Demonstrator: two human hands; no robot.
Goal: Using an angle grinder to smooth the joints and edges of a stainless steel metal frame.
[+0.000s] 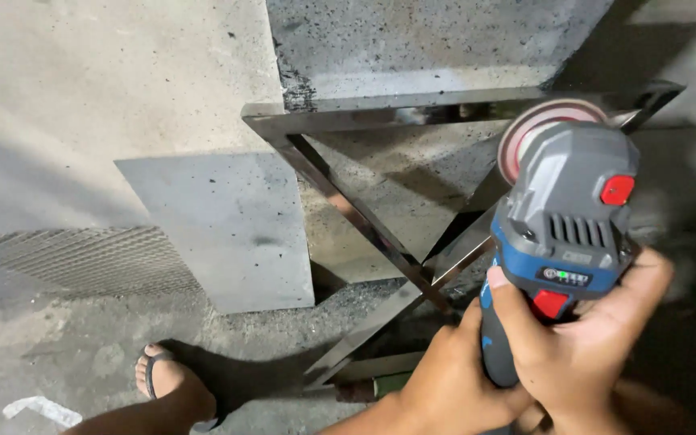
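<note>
Grinder (pixel 561 234), blue and grey with red buttons, sits gripped in both hands, its round reddish disc (pixel 525 133) just beyond the fingers and against the shiny metal frame (pixel 348 205). Right hand (pixel 586 346) wraps closed around the body from the near side; left hand (pixel 449 383) clasps the handle just beside it. Left of the hands, a sandalled foot (pixel 167 383) rests on the concrete floor (pixel 66 354), near a grey slab (pixel 219 234).

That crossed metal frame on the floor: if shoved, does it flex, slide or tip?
The metal frame looks like welded, cross-braced tube, so probably stiff. Its polished surface may be slippery. It leans against a concrete slab, so a shove could shift it.
</note>
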